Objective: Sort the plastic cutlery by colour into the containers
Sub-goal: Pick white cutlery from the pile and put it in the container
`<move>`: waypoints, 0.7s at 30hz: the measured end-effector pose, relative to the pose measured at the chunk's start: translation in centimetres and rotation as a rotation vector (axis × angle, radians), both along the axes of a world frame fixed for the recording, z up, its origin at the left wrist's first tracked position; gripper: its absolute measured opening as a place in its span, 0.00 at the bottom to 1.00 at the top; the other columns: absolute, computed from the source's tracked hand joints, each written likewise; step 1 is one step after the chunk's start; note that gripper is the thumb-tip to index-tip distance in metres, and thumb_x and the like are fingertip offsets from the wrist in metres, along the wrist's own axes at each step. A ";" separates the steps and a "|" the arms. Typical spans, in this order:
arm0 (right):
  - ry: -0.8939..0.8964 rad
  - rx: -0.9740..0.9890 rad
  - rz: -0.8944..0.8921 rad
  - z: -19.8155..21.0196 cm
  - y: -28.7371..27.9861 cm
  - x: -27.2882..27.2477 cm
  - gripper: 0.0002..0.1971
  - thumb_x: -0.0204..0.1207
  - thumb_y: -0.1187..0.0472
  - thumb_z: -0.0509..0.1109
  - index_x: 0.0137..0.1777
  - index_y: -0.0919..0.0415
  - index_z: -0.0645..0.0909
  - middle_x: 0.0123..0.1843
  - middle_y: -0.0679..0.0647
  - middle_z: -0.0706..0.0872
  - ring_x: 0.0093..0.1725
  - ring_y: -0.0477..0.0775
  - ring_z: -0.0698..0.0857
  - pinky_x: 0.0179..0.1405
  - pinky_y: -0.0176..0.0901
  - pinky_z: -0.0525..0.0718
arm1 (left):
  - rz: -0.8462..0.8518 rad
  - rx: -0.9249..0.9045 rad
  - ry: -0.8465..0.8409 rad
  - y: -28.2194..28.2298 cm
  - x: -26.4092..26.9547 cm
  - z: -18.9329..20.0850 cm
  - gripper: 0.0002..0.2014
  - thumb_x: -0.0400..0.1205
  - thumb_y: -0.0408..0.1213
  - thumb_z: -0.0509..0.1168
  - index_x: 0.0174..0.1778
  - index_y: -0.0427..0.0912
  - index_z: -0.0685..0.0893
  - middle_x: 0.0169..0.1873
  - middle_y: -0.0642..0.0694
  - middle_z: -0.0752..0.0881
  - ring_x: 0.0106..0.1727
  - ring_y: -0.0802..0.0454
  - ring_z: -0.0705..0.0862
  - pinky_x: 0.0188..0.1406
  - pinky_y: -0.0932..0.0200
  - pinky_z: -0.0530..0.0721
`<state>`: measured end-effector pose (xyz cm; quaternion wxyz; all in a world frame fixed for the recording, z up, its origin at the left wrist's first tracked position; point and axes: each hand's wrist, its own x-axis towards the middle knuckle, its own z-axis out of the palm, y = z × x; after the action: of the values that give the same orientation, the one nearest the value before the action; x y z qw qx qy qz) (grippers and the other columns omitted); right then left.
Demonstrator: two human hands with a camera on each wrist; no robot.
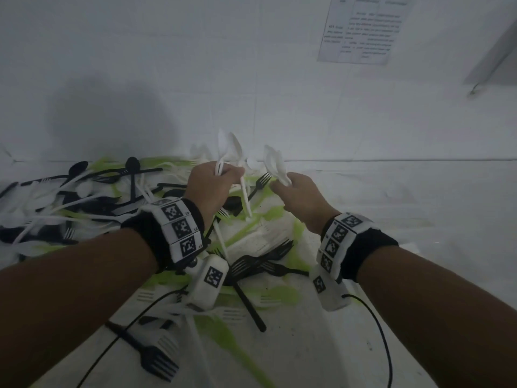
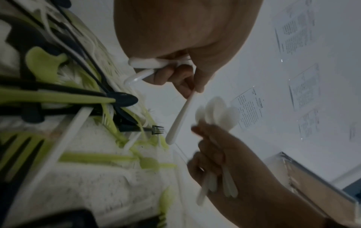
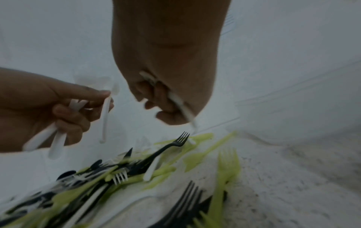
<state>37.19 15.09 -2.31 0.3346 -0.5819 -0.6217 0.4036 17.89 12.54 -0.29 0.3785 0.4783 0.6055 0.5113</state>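
Observation:
My left hand [image 1: 215, 180] grips a bunch of white spoons [image 1: 233, 151], bowls up, above the pile. One white handle [image 2: 180, 118] hangs down from its thumb and finger. Just to its right, my right hand [image 1: 293, 191] holds another bundle of white spoons [image 1: 275, 163], bowls up. In the right wrist view the right hand's fingers [image 3: 166, 106] curl round the handles. A mixed pile of black, green and white plastic cutlery [image 1: 117, 197] lies on the white table [image 1: 391, 208] beneath both hands. No sorting container shows in the head view.
Black forks [image 1: 260, 261] and green pieces [image 1: 279, 295] lie scattered near my wrists. A printed sheet [image 1: 361, 32] hangs on the white wall behind. A cardboard box [image 2: 316, 189] stands to the right in the left wrist view. Cables trail from both wrist cameras.

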 end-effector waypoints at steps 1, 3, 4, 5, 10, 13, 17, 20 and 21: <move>0.126 -0.057 0.034 0.6 -0.5 -0.5 0.12 0.83 0.49 0.72 0.47 0.58 0.86 0.28 0.39 0.80 0.31 0.44 0.79 0.41 0.42 0.81 | -0.014 -0.019 -0.031 -0.3 0.0 -0.1 0.07 0.81 0.40 0.75 0.42 0.40 0.93 0.36 0.49 0.92 0.34 0.59 0.87 0.40 0.60 0.81; 0.213 -0.116 0.104 1.2 -1.3 -1.6 0.16 0.82 0.45 0.74 0.56 0.59 0.90 0.28 0.38 0.80 0.27 0.37 0.79 0.44 0.38 0.83 | -0.052 -0.056 -0.086 -0.8 0.0 -0.4 0.06 0.81 0.38 0.76 0.42 0.40 0.94 0.37 0.48 0.94 0.35 0.58 0.88 0.40 0.59 0.82; 0.213 -0.118 0.128 1.2 -1.6 -2.0 0.19 0.82 0.44 0.75 0.57 0.61 0.90 0.29 0.40 0.79 0.26 0.38 0.77 0.43 0.38 0.83 | -0.065 -0.069 -0.109 -1.1 0.0 -0.6 0.05 0.81 0.37 0.76 0.42 0.41 0.94 0.39 0.47 0.94 0.36 0.58 0.89 0.39 0.60 0.82; 0.204 -0.117 0.142 1.1 -1.8 -2.4 0.20 0.82 0.44 0.75 0.57 0.63 0.90 0.28 0.41 0.77 0.27 0.40 0.75 0.42 0.39 0.81 | -0.070 -0.078 -0.133 -1.3 -0.1 -0.8 0.04 0.81 0.36 0.76 0.43 0.41 0.94 0.41 0.46 0.95 0.38 0.57 0.90 0.39 0.61 0.83; 0.188 -0.184 0.158 0.7 -2.6 -2.6 0.12 0.83 0.48 0.75 0.53 0.58 0.89 0.23 0.34 0.76 0.26 0.36 0.76 0.48 0.40 0.82 | -0.086 -0.114 -0.186 -2.0 -0.9 -1.8 0.05 0.78 0.37 0.79 0.44 0.38 0.94 0.44 0.41 0.95 0.49 0.46 0.93 0.50 0.50 0.89; 0.176 -0.202 0.182 0.3 -2.7 -2.5 0.10 0.81 0.51 0.78 0.45 0.57 0.85 0.25 0.42 0.68 0.24 0.41 0.69 0.41 0.40 0.77 | -0.059 -0.116 -0.192 -2.0 -0.9 -2.2 0.05 0.77 0.37 0.80 0.43 0.40 0.95 0.44 0.42 0.95 0.48 0.45 0.92 0.49 0.51 0.88; 0.176 -0.191 0.187 0.0 -2.4 -2.1 0.11 0.82 0.52 0.77 0.49 0.60 0.88 0.30 0.39 0.78 0.31 0.39 0.78 0.40 0.35 0.80 | -0.073 -0.122 -0.222 -1.8 -0.8 -2.1 0.06 0.78 0.38 0.79 0.45 0.39 0.94 0.44 0.41 0.94 0.45 0.46 0.91 0.42 0.54 0.83; 0.190 -0.180 0.158 -0.1 -2.1 -1.5 0.15 0.82 0.51 0.76 0.55 0.64 0.88 0.45 0.48 0.83 0.47 0.46 0.83 0.48 0.37 0.84 | -0.051 -0.121 -0.216 -1.3 -0.6 -2.1 0.06 0.79 0.38 0.78 0.45 0.39 0.94 0.43 0.42 0.94 0.36 0.52 0.88 0.35 0.58 0.82; 0.200 -0.174 0.137 -0.1 -2.0 -1.1 0.11 0.83 0.52 0.75 0.52 0.61 0.88 0.45 0.47 0.84 0.47 0.45 0.83 0.47 0.37 0.84 | -0.019 -0.131 -0.216 -1.0 -0.7 -2.1 0.06 0.80 0.38 0.78 0.45 0.38 0.93 0.40 0.42 0.93 0.31 0.55 0.84 0.31 0.60 0.78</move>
<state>36.05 13.11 -2.41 0.3148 -0.5217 -0.5861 0.5340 17.24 11.49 -2.40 0.4765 0.4003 0.5888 0.5157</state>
